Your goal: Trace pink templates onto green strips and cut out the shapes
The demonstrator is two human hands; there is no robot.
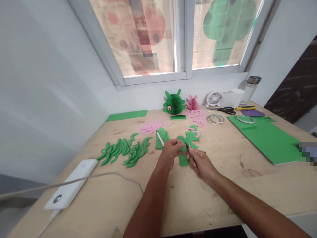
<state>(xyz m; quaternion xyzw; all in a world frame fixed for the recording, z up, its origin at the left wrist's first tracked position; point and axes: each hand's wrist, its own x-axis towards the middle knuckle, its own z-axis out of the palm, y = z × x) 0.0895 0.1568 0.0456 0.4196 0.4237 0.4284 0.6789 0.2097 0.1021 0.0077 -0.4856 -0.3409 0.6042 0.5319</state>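
Note:
My left hand (172,149) pinches a piece of green paper (182,147) between thumb and fingers. Closed around a pair of dark scissors (187,148), my right hand (201,162) brings the blades against that piece; its handles are mostly hidden by the fingers. Under and behind both hands lie green paper scraps (184,160), with a curved pink cut-out (194,131) on top. Just left of my left hand, a white pen (160,138) rests on green paper sheets (165,134).
Curved green cut-outs (135,155) and pink cut-outs (152,126) lie left. Behind stand a green paper figure (174,103), a pink one (192,103) and a fan (214,99). Right are tape rolls (217,119), green card (267,142) and a yellow cutter (246,108). A cable crosses a white power strip (71,183).

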